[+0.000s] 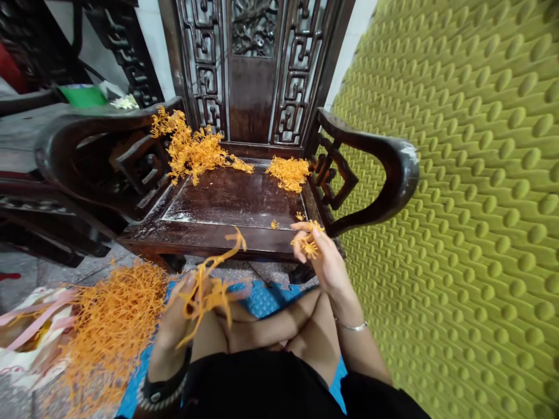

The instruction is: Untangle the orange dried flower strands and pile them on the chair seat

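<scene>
My left hand [172, 317] is closed around a few thin, branching orange plastic strips [208, 294] that stick up and sideways past the fingers. My right hand [327, 265], at the front right of the chair seat, has curled fingers with small claw-shaped orange plastic pieces [310, 249] in them. Close by, two loose pieces [274, 224] lie on the seat's front part. Farther back on the seat is a small heap of the pieces [289, 173] at the right. A larger orange heap [192, 150] rises against the left armrest.
The dark carved wooden chair [231, 201] stands before my crossed legs. A big tangle of orange strips [117, 314] lies on the floor at left, beside a white bag [26, 361]. Blue mat [268, 299] is under me; a yellow-green textured surface [463, 233] fills the right.
</scene>
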A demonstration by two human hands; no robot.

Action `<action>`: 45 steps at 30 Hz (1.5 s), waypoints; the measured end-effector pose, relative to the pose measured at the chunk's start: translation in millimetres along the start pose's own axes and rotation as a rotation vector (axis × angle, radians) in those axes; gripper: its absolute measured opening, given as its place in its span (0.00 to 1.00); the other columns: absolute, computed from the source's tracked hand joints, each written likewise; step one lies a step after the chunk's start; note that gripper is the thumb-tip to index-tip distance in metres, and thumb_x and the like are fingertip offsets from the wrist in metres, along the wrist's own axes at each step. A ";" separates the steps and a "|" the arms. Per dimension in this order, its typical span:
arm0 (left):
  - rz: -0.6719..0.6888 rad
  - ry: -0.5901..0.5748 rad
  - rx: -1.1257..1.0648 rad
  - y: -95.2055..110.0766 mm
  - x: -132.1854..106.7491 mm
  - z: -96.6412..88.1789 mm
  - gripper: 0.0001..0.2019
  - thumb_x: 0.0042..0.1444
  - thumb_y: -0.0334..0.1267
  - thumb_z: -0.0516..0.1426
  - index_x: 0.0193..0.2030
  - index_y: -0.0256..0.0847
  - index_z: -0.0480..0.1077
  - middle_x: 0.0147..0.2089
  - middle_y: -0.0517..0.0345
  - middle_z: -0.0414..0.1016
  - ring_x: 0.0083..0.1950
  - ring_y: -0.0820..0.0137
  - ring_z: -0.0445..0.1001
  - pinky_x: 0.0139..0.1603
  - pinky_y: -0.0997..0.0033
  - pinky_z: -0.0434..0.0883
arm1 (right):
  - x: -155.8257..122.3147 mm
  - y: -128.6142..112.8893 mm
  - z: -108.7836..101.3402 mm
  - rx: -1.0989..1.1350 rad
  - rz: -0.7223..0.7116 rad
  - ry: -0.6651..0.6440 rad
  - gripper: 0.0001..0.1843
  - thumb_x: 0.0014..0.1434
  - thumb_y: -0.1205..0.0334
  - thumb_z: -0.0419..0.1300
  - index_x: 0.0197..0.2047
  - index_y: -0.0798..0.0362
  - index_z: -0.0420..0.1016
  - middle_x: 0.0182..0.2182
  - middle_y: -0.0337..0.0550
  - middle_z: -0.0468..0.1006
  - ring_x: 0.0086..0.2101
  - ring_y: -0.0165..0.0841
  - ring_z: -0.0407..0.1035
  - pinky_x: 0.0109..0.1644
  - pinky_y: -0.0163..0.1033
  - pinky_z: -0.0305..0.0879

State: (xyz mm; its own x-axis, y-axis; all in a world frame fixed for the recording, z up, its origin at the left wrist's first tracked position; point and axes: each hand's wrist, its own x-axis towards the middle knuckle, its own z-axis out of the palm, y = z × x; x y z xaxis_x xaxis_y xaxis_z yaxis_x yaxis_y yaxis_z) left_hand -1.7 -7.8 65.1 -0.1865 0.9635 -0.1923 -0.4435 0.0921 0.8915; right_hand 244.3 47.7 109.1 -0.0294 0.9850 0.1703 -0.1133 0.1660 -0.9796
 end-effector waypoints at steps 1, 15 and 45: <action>-0.005 -0.036 -0.103 -1.4 3.5 12.9 0.21 0.42 0.51 0.68 0.21 0.38 0.64 0.19 0.65 0.60 0.20 0.79 0.58 0.20 0.81 0.63 | -0.4 0.5 5.6 0.053 0.023 -0.034 0.20 0.65 0.47 0.49 0.46 0.54 0.71 0.25 0.37 0.71 0.21 0.27 0.61 0.26 0.35 0.58; 0.381 -0.375 0.537 -22.3 15.7 68.5 0.09 0.57 0.42 0.60 0.35 0.39 0.79 0.31 0.54 0.78 0.30 0.69 0.72 0.34 0.71 0.68 | -20.5 6.8 39.3 -0.427 -0.077 -0.123 0.21 0.69 0.52 0.44 0.50 0.53 0.72 0.19 0.37 0.71 0.20 0.32 0.68 0.26 0.37 0.65; 0.091 -0.661 0.375 -34.5 33.5 52.3 0.25 0.55 0.59 0.57 0.22 0.36 0.67 0.20 0.62 0.61 0.23 0.76 0.56 0.24 0.75 0.56 | -25.8 23.4 32.6 -0.326 0.002 -0.203 0.23 0.67 0.46 0.49 0.47 0.50 0.81 0.40 0.42 0.82 0.41 0.37 0.76 0.50 0.43 0.69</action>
State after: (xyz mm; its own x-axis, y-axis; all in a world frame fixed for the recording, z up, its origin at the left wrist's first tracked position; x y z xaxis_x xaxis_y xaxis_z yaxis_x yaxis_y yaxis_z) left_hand 53.2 34.5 49.3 0.4081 0.9104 0.0687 -0.1021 -0.0293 0.9943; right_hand 210.0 24.6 85.2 -0.2292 0.9612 0.1537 0.2080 0.2026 -0.9569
